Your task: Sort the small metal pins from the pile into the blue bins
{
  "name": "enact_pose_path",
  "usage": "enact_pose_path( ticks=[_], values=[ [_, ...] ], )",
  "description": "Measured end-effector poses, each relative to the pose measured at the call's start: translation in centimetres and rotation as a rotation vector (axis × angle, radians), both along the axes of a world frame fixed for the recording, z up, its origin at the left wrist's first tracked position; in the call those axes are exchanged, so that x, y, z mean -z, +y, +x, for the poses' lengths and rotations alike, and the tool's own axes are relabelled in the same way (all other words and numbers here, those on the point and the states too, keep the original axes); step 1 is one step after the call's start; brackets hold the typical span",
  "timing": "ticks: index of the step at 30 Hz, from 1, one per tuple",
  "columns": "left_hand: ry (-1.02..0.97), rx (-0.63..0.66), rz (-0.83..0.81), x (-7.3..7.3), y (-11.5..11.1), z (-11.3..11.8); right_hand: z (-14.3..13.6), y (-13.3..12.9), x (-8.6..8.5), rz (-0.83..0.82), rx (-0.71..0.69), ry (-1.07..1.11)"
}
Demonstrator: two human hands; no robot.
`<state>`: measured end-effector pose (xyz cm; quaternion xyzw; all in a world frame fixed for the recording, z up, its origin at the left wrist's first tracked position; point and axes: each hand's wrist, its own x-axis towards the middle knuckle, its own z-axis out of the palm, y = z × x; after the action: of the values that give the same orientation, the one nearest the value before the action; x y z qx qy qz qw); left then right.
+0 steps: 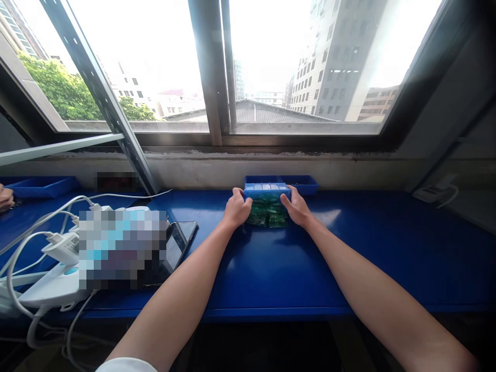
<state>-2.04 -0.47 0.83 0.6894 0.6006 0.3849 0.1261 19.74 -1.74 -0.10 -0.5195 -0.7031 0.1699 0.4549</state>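
Observation:
Between my two hands is a blue plastic bin, tipped toward me near the back of the table. My left hand grips its left side, thumb at the front corner. On the opposite side my right hand is closed round the bin's edge in the same way. Below the bin's edge a heap of small flat green pieces shows, some shiny like circuit boards or plastic packets; their exact kind cannot be made out. Whether the lowest pieces touch the tabletop is unclear.
Behind the bin, other blue trays stand against the wall. On the left lie a white power strip with cables and a dark phone. Another person's hand shows at the far left. A metal post slants before the window.

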Motion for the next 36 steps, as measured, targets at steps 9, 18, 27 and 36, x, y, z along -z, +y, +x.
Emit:
enact_pose_path(
  ticks=[9,18,27,36],
  values=[
    [0.009,-0.009,0.104,-0.2,0.0,0.0,-0.1,0.1,-0.4,-0.120,0.150,0.066],
    [-0.146,0.022,0.204,-0.4,-0.3,0.0,0.3,0.1,0.3,-0.067,-0.027,0.201],
    [-0.280,0.097,0.379,-1.1,-1.1,0.2,0.1,-0.6,-0.5,0.279,-0.043,0.106],
    [-0.077,0.202,0.437,-1.0,-1.8,0.2,-1.0,-1.3,-1.0,0.192,0.019,0.144]
  ],
)
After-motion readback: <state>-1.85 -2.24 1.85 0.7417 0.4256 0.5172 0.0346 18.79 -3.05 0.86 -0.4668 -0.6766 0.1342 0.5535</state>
